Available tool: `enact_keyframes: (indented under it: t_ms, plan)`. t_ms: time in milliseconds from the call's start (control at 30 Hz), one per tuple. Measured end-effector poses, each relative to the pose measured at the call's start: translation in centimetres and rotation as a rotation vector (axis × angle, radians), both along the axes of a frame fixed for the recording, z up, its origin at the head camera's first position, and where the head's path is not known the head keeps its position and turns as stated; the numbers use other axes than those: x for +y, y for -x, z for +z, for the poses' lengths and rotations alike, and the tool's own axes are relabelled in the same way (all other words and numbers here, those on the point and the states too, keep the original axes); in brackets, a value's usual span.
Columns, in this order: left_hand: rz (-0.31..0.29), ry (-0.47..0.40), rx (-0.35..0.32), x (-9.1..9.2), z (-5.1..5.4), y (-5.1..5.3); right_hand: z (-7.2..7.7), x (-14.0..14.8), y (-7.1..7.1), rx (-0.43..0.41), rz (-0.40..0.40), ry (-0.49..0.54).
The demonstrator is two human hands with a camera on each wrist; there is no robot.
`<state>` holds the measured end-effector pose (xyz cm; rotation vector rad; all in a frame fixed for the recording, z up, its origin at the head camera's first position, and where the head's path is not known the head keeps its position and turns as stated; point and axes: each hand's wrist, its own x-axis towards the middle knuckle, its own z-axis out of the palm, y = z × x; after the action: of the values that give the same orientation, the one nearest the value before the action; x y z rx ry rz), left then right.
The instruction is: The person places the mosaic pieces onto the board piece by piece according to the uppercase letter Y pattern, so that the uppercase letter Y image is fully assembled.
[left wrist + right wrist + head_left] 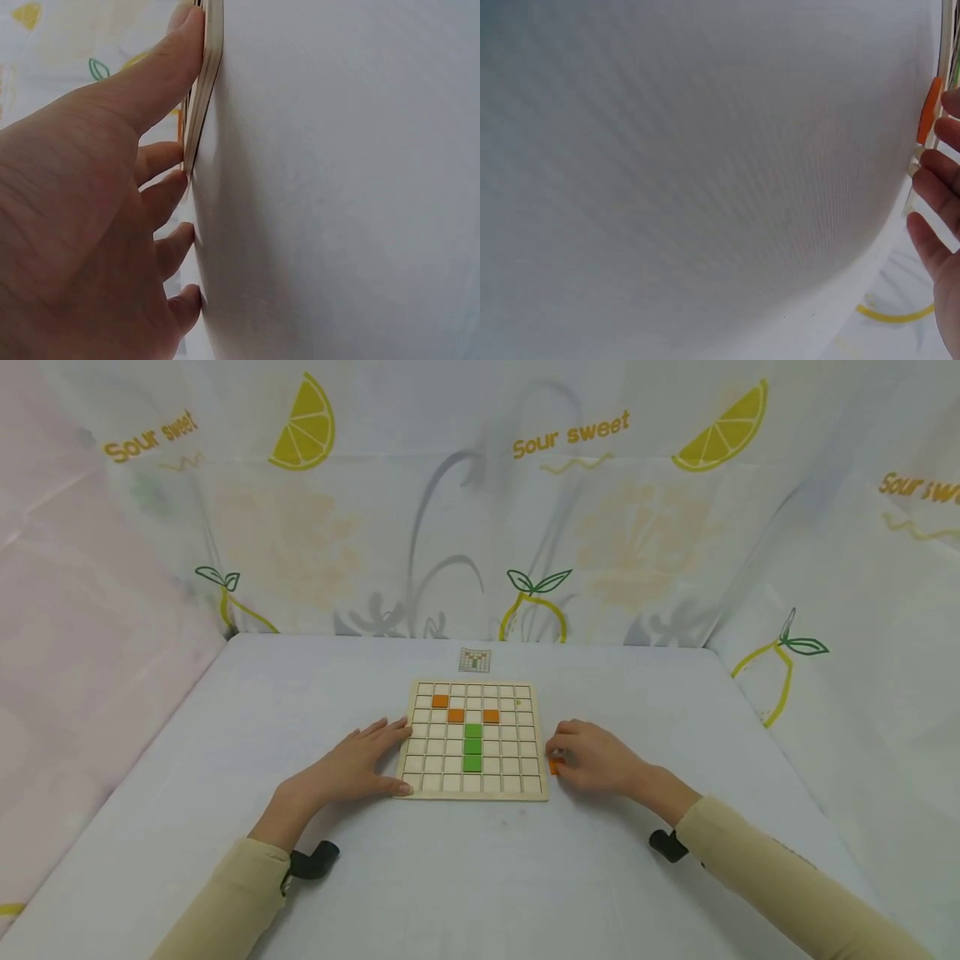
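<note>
A square wooden grid board [471, 795] lies flat on the table. Two orange tiles sit toward its upper left, another orange tile [491, 717] to the right of them, and a column of green tiles [472, 747] runs down the middle. At the board's left edge rests my left hand [348, 768], fingers spread, thumb at the lower left corner; the left wrist view shows the thumb on the wooden rim [214, 45]. Just beyond the right edge, my right hand [600, 760] pinches an orange tile [928, 111] close to the tabletop, its fingers partly covering it.
Behind the board lies a small pattern card [475, 661] with a gridded design. A white cloth covers the table [480, 877]. Hanging sheets printed with lemons [532, 610] enclose the back and sides. A dark camera mount sits at each wrist.
</note>
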<state>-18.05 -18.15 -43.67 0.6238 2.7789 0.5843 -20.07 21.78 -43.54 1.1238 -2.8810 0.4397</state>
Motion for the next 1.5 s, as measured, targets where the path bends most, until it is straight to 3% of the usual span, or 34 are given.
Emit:
enact_keyframes:
  t_ms: [667, 900, 1500]
  plan:
    - [0.003, -0.016, -0.005, 0.0, 0.5, -0.5, -0.5, 0.1, -0.6, -0.014, 0.025, 0.048]
    - [0.003, -0.015, -0.015, 0.0, 0.3, -0.3, -0.8, 0.0, -0.4, -0.002, 0.026, 0.055]
    - [0.002, -0.017, -0.013, 0.0, 0.0, -0.1, 0.1, -0.6, 0.8, 0.045, -0.029, 0.028]
